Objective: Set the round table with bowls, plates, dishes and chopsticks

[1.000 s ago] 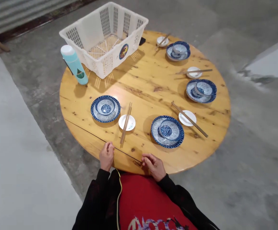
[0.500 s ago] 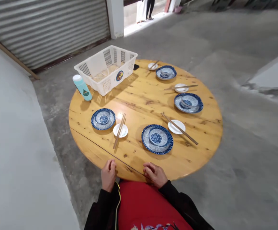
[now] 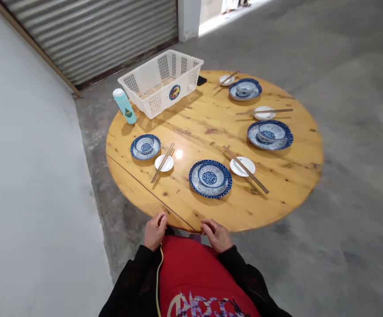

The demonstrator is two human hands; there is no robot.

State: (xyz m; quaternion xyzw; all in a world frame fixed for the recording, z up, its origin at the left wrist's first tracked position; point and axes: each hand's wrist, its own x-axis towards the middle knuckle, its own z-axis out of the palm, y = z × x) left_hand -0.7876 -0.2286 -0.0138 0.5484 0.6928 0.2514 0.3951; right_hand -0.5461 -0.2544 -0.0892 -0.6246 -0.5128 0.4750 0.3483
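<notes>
Your left hand (image 3: pixel 155 232) is at the near edge of the round wooden desk (image 3: pixel 191 136), its grip loosely half-curled around nothing visible. Your right hand (image 3: pixel 217 235) is at the same edge, well apart from the left; its grip is equally slack, fingers bent inward, and you see no object in it either. From this angle you cannot tell whether either hand touches the wood.

Just ahead of your right hand, a blue-rimmed plate (image 3: pixel 196 187) lies on the desk with a patterned bowl (image 3: pixel 209 178) standing on it. Ahead of your left hand, wooden chopsticks (image 3: pixel 160 167) lie across a small white dish (image 3: pixel 168 165); just left of that dish is a second plate (image 3: pixel 155 152) with its own bowl. To the right of the front plate, another pair of chopsticks (image 3: pixel 246 169) slants over a second white dish (image 3: pixel 248 164). Two further settings are along the right and far side. At the far left is a white plastic basket (image 3: pixel 156 105), with a turquoise bottle (image 3: pixel 125 107) near it.
</notes>
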